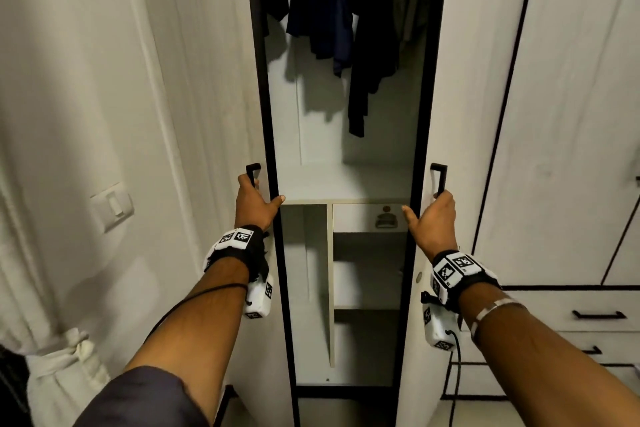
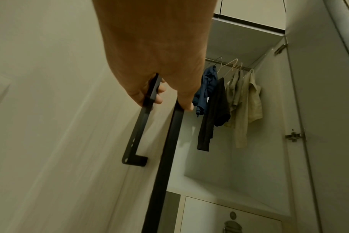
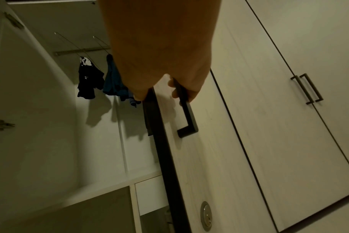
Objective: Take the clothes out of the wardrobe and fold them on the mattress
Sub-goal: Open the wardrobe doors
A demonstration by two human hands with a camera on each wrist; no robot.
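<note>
1. Clothes (image 1: pixel 343 10): hanging on the rail at top centre of the head view, inside the wardrobe. Dark navy and black pieces at centre, pale khaki ones (image 2: pixel 245 100) further along the rail. Wire hangers (image 2: pixel 229 64) visible in the left wrist view. None taken out yet.
2. Wardrobe (image 1: pixel 311 156): both doors part open, with a narrow gap between them. Below the hanging space sit a shelf, a small drawer (image 1: pixel 367 218) and open compartments.
3. Left hand (image 1: pixel 251 203): fingers curled round the left handle (image 2: pixel 141 126), thumb on the black door edge.
4. Right hand (image 1: pixel 434 215): same grip mirrored on the right handle (image 3: pixel 186 113), thumb on the door's edge.
5. Step, my read: access stage, doors in hand and not yet wide enough for a comfortable reach.
6. Next move calls for: swing both doors fully out, let go of the handles, reach up to the rail and lift one hanger off its hook end. Probably take the nearest dark garment first.
7. Mattress: not in any view, so a turn away from the wardrobe is likely needed for folding.
8. Around: light switch (image 1: pixel 112 206) at left, curtain (image 1: pixel 62 364) at lower left, more doors and drawers (image 1: pixel 588 315) at right.
</note>
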